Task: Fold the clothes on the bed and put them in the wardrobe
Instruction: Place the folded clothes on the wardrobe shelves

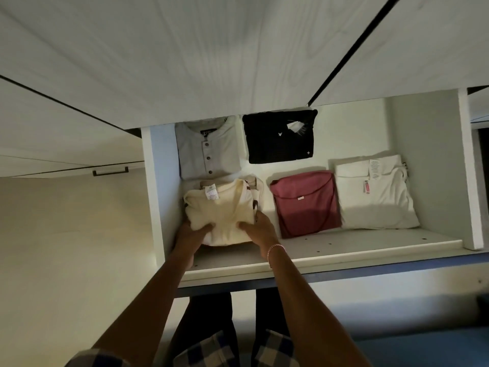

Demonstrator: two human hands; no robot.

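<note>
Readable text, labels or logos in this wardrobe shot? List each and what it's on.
No words are legible.
White tag on cream folded garment: print too small.
Dark neck label on pale grey buttoned shirt: blurred.
Small white emblem on black folded shirt: logo, no letters.
White care label and pink tag on white folded garment: too small.
Tiny tag on maroon folded top: unreadable.
</note>
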